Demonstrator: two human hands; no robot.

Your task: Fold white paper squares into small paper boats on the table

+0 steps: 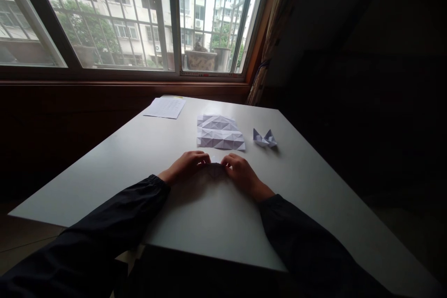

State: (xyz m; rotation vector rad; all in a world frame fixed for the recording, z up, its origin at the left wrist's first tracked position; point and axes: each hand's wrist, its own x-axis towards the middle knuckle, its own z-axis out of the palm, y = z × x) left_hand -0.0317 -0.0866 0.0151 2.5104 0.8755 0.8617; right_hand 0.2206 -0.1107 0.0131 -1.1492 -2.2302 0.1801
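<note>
Between my two hands is a small piece of folded paper (pixel 215 170), white and partly in shadow, just above or on the table. My left hand (pixel 190 164) has its fingers closed on the paper's left edge. On the opposite edge, the fingers of my right hand (pixel 240 171) pinch the paper too. Right beyond my hands lies a creased white paper sheet (pixel 220 133), covered in crisscross fold lines. Two pointed shapes rise from a folded paper figure (pixel 265 138) to the right of that sheet. My fingers hide the edges of the held paper.
The white table (pixel 115 167) narrows away from me toward a barred window (pixel 125 18). Printed sheets (pixel 165 107) lie at its far left corner. A gathered curtain (pixel 260 79) hangs beside the window frame. Dark space lies past the table's right edge.
</note>
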